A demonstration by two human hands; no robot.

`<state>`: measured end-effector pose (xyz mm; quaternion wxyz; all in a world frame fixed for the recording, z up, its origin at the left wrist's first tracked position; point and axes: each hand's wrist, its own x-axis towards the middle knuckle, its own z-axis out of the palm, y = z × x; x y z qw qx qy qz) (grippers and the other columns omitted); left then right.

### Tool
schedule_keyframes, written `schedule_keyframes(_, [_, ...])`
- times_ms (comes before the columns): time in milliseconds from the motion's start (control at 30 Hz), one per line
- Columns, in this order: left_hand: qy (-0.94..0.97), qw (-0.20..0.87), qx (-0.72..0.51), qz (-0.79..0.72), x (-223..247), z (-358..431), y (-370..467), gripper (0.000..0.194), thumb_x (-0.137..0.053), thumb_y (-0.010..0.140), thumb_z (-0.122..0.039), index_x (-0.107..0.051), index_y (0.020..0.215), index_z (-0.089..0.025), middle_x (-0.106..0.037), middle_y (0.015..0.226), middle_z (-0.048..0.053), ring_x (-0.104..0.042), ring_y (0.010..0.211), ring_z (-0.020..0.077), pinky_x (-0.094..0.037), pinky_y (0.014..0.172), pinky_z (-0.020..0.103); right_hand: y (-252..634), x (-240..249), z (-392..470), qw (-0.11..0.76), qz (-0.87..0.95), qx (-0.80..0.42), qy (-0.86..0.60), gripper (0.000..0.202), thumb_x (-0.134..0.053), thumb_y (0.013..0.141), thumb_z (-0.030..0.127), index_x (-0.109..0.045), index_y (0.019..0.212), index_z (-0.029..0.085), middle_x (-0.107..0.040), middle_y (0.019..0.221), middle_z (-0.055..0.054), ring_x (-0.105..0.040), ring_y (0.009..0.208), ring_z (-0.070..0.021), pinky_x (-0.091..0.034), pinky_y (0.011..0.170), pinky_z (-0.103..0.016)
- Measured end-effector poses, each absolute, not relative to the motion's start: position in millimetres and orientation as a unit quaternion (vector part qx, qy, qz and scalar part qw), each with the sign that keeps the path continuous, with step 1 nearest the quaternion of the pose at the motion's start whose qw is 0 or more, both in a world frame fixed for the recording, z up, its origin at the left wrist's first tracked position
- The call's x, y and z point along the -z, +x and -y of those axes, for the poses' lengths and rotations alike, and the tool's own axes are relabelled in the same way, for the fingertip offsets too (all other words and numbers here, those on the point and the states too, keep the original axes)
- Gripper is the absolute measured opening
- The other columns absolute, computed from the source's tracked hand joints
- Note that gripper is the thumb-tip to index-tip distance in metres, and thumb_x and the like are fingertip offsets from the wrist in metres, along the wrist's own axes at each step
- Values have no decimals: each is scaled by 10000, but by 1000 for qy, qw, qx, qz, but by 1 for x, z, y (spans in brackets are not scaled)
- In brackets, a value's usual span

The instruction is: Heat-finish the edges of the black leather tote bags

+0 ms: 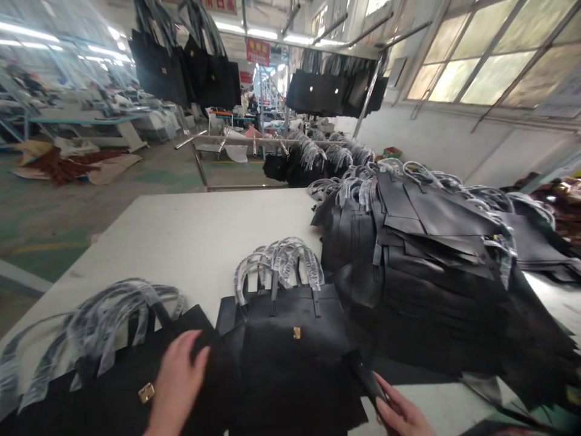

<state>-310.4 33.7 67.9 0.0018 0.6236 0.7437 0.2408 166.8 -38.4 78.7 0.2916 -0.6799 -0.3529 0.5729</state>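
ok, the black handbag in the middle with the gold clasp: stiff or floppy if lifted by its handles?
The middle handbag will probably sag: it lies flat, as do the bags in the pile beside it. Its wrapped handles hold their arch, so they are likely stiffer. The plastic wrap may feel slick. The left hand rests on the neighbouring bag.

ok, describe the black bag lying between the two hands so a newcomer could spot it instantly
Start at the big white worktable and find the tall heap of black leather bags on its right side. Just left of that heap, at the near edge, lies a flat black leather tote bag between the left hand and right hand. It alone shows a small gold clasp dead centre, its plastic-wrapped handles fanned upward.
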Motion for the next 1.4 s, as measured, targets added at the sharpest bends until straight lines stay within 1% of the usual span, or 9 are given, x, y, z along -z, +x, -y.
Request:
schedule_keyframes(33, [667, 39, -257, -698, -60, -42, -264, 418, -379, 877, -422, -585, 1126, -157, -588, 1246, 122, -554, 1156, 259, -451, 995, 425, 161, -81, 26, 281, 349, -584, -677, 894, -608, 734, 626, -349, 1452, 160, -662, 673, -19, -603, 431, -144, -448, 356, -209])
schedule_keyframes(100, [750, 96, -252, -604, -45, -56, -180, 365, -402, 895, -272, -557, 1218, -203, -514, 1370, 78, -491, 1250, 214, -437, 1033, 401, 149, -86, -4, 285, 345, -602, -661, 875, -610, 752, 591, -315, 1462, 172, -610, 638, 18, -548, 375, -105, -394, 313, -181])
schedule_keyframes(267, [833, 97, -192, -510, -12, -70, -85, 538, -518, 806, -135, -481, 1335, -225, -360, 1495, 81, -317, 1376, 285, -359, 1084, 539, 124, -93, -76, 278, 358, -636, -624, 705, -566, 836, 467, -337, 1445, 197, -596, 619, 24, -545, 349, -103, -398, 288, -171])
schedule_keyframes(400, [860, 52, -165, -481, 12, -71, -89, 590, -524, 813, -151, -417, 1388, -226, -333, 1510, 73, -288, 1388, 288, -363, 1084, 547, 109, -89, -116, 263, 358, -640, -627, 644, -560, 856, 447, -382, 1419, 192, -584, 582, 28, -553, 340, -107, -403, 287, -164])
schedule_keyframes(567, [865, 25, -162, -474, 22, -70, -92, 629, -532, 823, -181, -361, 1425, -231, -292, 1527, 66, -283, 1389, 291, -376, 1081, 532, 103, -87, -126, 262, 364, -635, -629, 634, -538, 875, 448, -348, 1437, 225, -587, 602, 33, -562, 351, -103, -415, 293, -161])
schedule_keyframes(733, [867, 15, -167, -470, 21, -71, -90, 625, -530, 825, -184, -363, 1425, -225, -290, 1527, 68, -304, 1381, 287, -391, 1073, 512, 108, -86, -115, 242, 362, -635, -638, 646, -549, 856, 440, -399, 1406, 137, -587, 568, 13, -568, 336, -140, -424, 269, -197])
schedule_keyframes(933, [863, 4, -177, -473, 17, -71, -91, 631, -532, 804, -169, -383, 1412, -244, -327, 1513, 45, -340, 1365, 273, -408, 1068, 482, 116, -86, -125, 304, 373, -569, -666, 605, -465, 915, 365, -273, 1463, 196, -550, 621, 50, -534, 340, -85, -392, 270, -148])
schedule_keyframes(1133, [869, -3, -173, -464, 19, -71, -90, 613, -529, 823, -186, -384, 1417, -230, -313, 1517, 63, -347, 1360, 278, -418, 1062, 457, 137, -79, -111, 289, 339, -578, -684, 628, -480, 892, 394, -319, 1435, 124, -547, 564, 41, -528, 309, -120, -390, 248, -187])
schedule_keyframes(1400, [867, -7, -192, -460, 25, -71, -93, 633, -536, 812, -182, -372, 1421, -238, -326, 1513, 48, -365, 1351, 270, -430, 1053, 435, 131, -71, -124, 312, 350, -543, -696, 710, -537, 852, 460, -302, 1452, 162, -547, 587, 55, -519, 316, -100, -386, 264, -179])
